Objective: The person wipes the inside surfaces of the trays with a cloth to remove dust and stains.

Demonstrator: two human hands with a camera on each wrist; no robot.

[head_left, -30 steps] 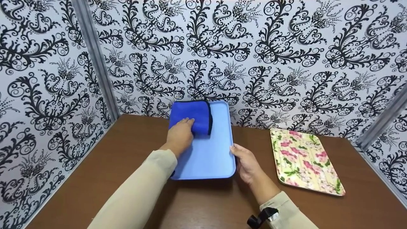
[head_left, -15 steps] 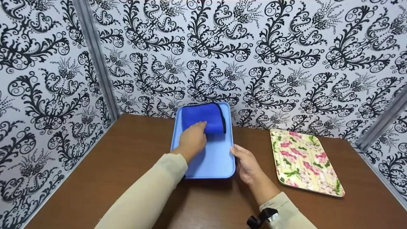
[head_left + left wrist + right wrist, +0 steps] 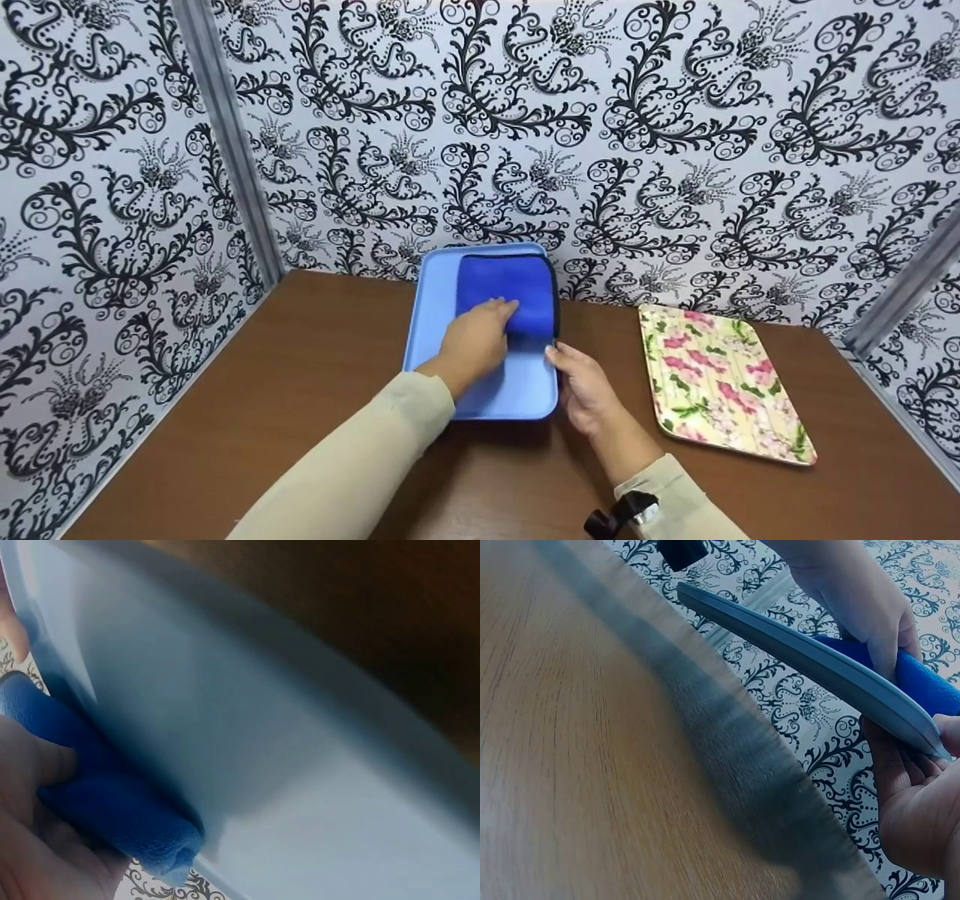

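A light blue tray [image 3: 529, 386] is held up off the table, tilted, with its inner face towards me in the head view. My right hand [image 3: 589, 386] grips its right edge, thumb over the rim and fingers behind, as the right wrist view shows. My left hand [image 3: 476, 337] holds a folded bright blue cloth [image 3: 525, 281] with black edging against the tray's upper right part. The left wrist view has the thumb on the folded cloth [image 3: 124, 802] and the other fingers partly hidden under it.
A floral tray [image 3: 720, 382] with pink flowers and green leaves lies on the brown wooden table [image 3: 315, 360] at the right. Patterned black-and-white walls [image 3: 510, 127] stand behind and at both sides. A black strap [image 3: 621, 514] is at the right sleeve.
My left hand has slid the cloth from the tray's upper left to its right side. The right hand stays on the same edge, and the tray has shifted only slightly.
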